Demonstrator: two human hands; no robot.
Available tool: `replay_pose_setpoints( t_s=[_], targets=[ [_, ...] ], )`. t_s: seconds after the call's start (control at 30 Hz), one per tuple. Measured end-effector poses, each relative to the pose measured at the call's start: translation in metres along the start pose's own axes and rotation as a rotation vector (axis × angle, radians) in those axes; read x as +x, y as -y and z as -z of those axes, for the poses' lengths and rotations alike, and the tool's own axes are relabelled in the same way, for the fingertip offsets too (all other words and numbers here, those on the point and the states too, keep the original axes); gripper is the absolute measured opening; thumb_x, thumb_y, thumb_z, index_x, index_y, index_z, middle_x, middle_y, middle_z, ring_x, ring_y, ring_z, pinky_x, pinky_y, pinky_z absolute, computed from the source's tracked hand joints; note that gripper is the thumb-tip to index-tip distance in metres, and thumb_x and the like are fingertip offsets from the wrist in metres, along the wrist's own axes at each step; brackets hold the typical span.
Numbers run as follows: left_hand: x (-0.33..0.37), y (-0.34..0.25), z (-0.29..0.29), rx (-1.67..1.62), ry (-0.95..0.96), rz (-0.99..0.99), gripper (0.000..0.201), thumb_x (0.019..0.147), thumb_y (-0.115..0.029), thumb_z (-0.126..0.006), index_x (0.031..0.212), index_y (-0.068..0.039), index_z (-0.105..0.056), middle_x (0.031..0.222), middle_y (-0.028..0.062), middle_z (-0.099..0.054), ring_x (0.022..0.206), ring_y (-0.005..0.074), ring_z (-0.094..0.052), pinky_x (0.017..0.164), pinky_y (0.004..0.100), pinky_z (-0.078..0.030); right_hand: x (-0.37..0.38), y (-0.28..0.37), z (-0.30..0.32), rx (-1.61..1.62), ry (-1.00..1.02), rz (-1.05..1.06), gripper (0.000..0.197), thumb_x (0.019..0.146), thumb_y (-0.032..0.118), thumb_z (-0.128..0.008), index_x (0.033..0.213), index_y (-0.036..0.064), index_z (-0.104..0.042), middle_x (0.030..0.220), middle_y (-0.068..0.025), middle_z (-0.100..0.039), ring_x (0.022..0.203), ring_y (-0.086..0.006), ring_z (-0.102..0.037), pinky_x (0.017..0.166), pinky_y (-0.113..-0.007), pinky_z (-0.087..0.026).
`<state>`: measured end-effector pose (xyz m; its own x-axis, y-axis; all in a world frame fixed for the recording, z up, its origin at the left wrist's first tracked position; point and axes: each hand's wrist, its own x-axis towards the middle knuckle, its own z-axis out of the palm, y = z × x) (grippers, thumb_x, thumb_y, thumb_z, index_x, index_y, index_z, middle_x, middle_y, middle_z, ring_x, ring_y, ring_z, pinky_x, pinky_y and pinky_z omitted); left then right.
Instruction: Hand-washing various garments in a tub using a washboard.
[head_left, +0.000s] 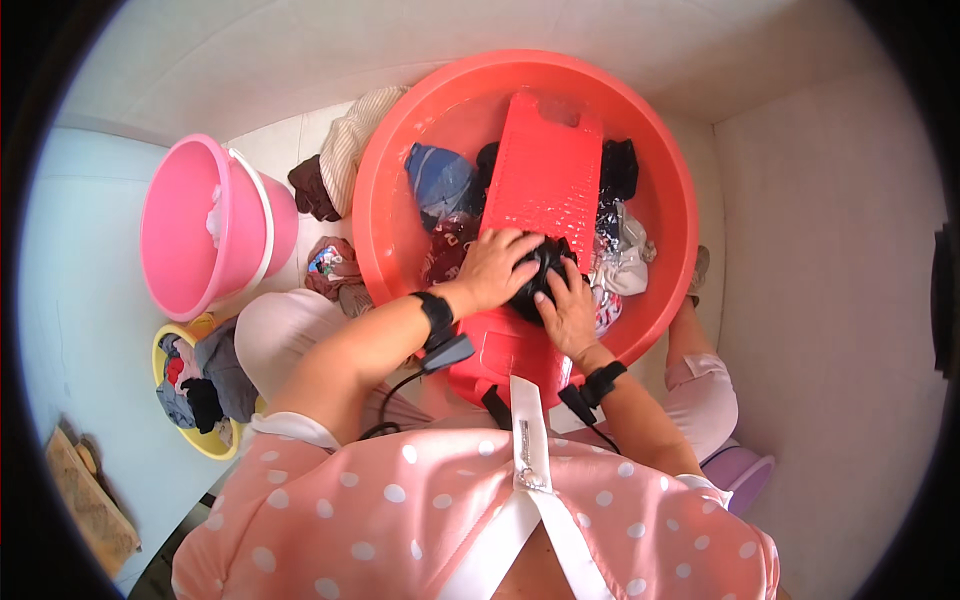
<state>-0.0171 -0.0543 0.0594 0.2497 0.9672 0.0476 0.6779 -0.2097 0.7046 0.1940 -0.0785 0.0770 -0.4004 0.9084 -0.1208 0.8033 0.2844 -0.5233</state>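
A red plastic washboard point(545, 165) leans in a large round orange-red tub point(375, 230), its near end toward my body. On its lower part lies a bunched wet black garment point(540, 278). My left hand point(492, 270) presses on the garment's left side with fingers curled over it. From the right, my right hand point(570, 315) grips the same garment, fingers bent into it. Around the board, wet clothes lie in water: a blue piece point(440, 178), a dark red piece point(448, 245), a whitish piece point(625, 255) and black cloth point(620, 170).
Left of the tub stands a pink bucket point(180, 225) with a white handle. Below it, a yellow basin point(225, 440) holds several clothes. A striped cloth point(362, 130) and a crumpled garment point(333, 265) lie on the floor. A purple basin point(745, 478) sits behind my right leg. Walls enclose the space.
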Motion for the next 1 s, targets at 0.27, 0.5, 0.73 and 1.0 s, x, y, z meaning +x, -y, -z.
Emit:
replay_pose_setpoints(
  t_s=[0.27,0.5,0.73,1.0],
  targets=[
    [-0.082,-0.018,-0.010,0.184,0.076,-0.003,0.063,0.083,-0.024,-0.074,0.137,-0.008,-0.044,0.118,0.0176,-0.046,0.106,0.0389,-0.049,0.087,0.0494,-0.047,-0.018,0.018,-0.017,-0.157,-0.041,0.250,0.034,0.079,0.023,-0.074,0.107,0.0100,-0.062,0.136,-0.0166,-0.046,0.113,-0.0391,-0.047,0.090,-0.055,-0.038],
    [-0.049,0.012,-0.026,0.173,0.145,-0.004,0.055,0.083,-0.024,-0.071,0.128,-0.004,-0.048,0.110,0.0180,-0.052,0.099,0.0390,-0.057,0.076,0.0488,-0.053,0.021,-0.009,-0.029,-0.082,-0.070,0.298,0.031,0.075,0.023,-0.073,0.102,0.0113,-0.062,0.114,-0.0135,-0.055,0.100,-0.0347,-0.054,0.082,-0.051,-0.040],
    [0.041,0.042,-0.033,0.226,0.222,0.194,0.037,0.095,-0.025,-0.057,0.126,-0.008,-0.047,0.109,0.0215,-0.058,0.094,0.0434,-0.065,0.076,0.0542,-0.054,0.099,-0.046,-0.041,-0.034,-0.024,0.125,0.018,0.095,0.024,-0.059,0.099,0.0075,-0.054,0.099,-0.0177,-0.059,0.076,-0.0421,-0.064,0.069,-0.051,-0.054],
    [0.038,0.027,-0.004,0.107,0.123,0.086,0.037,0.099,-0.033,-0.052,0.131,-0.014,-0.058,0.128,0.0147,-0.058,0.111,0.0360,-0.061,0.093,0.0447,-0.051,0.084,-0.009,-0.011,-0.264,0.099,-0.209,0.050,0.098,0.048,-0.053,0.143,0.0293,-0.051,0.149,-0.0124,-0.044,0.136,-0.0437,-0.036,0.101,-0.069,-0.037]
  ],
)
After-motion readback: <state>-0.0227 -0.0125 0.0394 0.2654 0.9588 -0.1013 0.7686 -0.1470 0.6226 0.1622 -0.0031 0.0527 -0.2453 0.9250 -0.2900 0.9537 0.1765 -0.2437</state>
